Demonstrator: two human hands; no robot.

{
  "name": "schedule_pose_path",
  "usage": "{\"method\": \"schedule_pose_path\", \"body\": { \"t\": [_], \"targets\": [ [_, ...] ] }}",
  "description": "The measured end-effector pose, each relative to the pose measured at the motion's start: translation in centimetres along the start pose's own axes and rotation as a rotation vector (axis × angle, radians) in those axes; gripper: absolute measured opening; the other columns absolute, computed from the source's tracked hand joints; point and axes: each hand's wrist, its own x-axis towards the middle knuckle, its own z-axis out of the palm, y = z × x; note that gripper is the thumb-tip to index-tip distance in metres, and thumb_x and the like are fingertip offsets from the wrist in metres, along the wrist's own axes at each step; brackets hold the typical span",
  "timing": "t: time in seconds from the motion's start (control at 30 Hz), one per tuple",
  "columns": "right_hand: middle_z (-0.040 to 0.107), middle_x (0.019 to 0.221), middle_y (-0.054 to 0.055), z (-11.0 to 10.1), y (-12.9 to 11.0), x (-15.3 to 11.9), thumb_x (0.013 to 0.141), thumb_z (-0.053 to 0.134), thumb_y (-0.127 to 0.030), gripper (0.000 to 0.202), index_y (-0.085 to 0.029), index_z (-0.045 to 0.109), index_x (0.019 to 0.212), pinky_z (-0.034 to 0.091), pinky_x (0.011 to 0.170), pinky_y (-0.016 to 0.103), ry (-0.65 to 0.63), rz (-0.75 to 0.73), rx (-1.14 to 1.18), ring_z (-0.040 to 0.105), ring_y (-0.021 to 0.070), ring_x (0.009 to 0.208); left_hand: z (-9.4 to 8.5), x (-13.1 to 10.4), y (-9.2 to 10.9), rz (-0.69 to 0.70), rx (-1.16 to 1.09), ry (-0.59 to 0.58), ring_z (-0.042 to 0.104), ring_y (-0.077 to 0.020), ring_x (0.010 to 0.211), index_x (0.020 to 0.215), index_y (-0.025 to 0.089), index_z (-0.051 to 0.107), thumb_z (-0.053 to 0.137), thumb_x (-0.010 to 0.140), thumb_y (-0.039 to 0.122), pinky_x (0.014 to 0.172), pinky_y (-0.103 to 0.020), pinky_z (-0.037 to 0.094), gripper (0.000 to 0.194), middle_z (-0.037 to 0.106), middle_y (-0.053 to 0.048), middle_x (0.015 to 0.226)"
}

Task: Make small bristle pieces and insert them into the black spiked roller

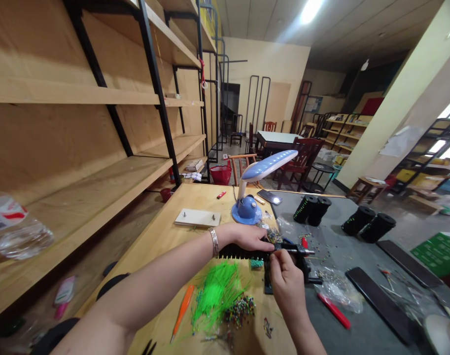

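My left hand (251, 237), with bangles at its wrist, reaches across to a black metal clamp-like device (305, 264) on the table. Its thumb and fingers close at the device's near end. My right hand (286, 276) pinches at the same spot, fingertips close to the left thumb; what either holds is too small to make out. Below my left hand runs a black ridged strip (230, 251). Nearer to me lie a bundle of bright green strands (218, 291), a heap of multicoloured beads (241, 309) and an orange pointed tool (183, 311).
A blue desk lamp (246, 211) stands behind my hands, beside a white board (197, 217). On the grey mat (321, 236) are black ridged cylinders (363, 220), a red-handled tool (334, 310), plastic bags (339, 288) and dark flat slabs (378, 301). Wooden shelves (132, 175) line the left.
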Motion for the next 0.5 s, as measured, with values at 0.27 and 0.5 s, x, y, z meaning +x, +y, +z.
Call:
{"method": "schedule_pose_path", "body": {
  "t": [0.27,0.5],
  "targets": [
    [0.050,0.054,-0.004,0.0,0.0,0.0,0.092,0.040,-0.040,0.028,-0.023,0.050,0.072,0.032,0.047,0.022,-0.006,0.041,0.010,0.046,0.0138,0.046,0.1,0.5,-0.6,0.027,-0.033,-0.016,0.062,-0.0262,0.094,0.107,0.012,0.060,0.038,0.091,0.054,0.078,-0.032,0.046,0.050,0.066,-0.015,0.111],
    [0.046,0.052,-0.006,-0.3,0.2,-2.0,0.094,0.040,-0.041,0.028,-0.023,0.051,0.076,0.034,0.044,0.021,0.009,0.041,0.027,0.047,0.0130,0.043,0.0,0.5,-0.9,0.029,-0.064,-0.026,0.061,-0.0240,0.095,0.108,0.015,0.060,0.037,0.090,0.056,0.078,-0.030,0.045,0.050,0.066,-0.011,0.111]
  ]
}}
